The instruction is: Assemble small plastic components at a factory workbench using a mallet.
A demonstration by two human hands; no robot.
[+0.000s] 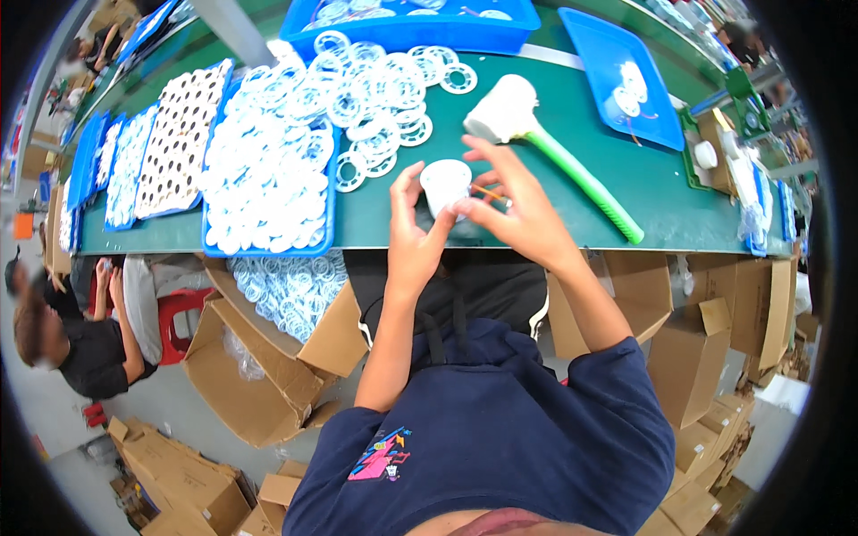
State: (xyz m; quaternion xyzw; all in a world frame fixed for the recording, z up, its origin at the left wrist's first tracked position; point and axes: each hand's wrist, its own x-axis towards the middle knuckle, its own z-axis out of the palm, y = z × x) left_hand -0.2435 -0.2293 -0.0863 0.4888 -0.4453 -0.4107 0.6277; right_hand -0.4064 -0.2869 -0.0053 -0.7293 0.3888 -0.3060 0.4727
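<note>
A small white round cup-shaped housing (446, 184) is held near the front edge of the green workbench (563, 214). My left hand (413, 223) is closed around its left side, thumb at the front. On its other side, my right hand (511, 201) has its thumb against the housing and its other fingers raised and curled. Thin orange wires (488, 192) stick out between the housing and my right hand. Just behind lies a mallet with a white head (504, 107) and a green handle (585, 183), slanting toward the bench's front right.
White plastic rings (371, 107) spill from a heaped blue tray (332, 214) on the left. Trays of perforated white parts (183, 134) stand farther left. A blue bin (411, 34) is at the back, a blue tray (657, 116) at right. Cardboard boxes (259, 366) and another person (85, 339) are below.
</note>
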